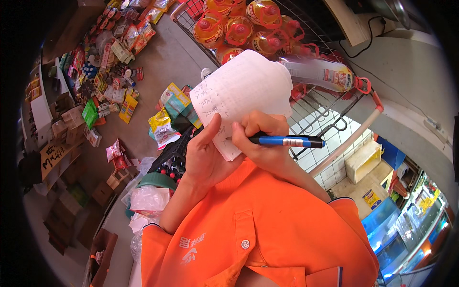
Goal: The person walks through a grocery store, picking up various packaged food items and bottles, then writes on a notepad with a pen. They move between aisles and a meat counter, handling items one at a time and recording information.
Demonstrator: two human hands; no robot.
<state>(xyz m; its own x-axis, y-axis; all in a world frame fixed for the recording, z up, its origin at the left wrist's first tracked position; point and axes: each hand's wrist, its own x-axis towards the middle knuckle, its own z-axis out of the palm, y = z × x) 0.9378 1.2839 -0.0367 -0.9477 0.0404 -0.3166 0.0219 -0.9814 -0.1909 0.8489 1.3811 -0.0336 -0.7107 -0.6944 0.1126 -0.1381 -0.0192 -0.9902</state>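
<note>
My left hand supports a white paper notepad from below, its thumb lying along the near left edge. Handwritten lines run down the left side of the page, and the sheet's far corners look worn and curled. In my right hand is a blue and black marker pen with a barcode sticker on its barrel. The pen's tip points left and rests on or just above the page near my left thumb. My right knuckles lie against the lower right part of the pad.
Beyond the pad stands a wire shopping cart loaded with large cooking-oil bottles; one bottle lies sideways. Packaged goods are heaped across the floor at left. Snack bags sit by a black crate. Glass tanks are at lower right.
</note>
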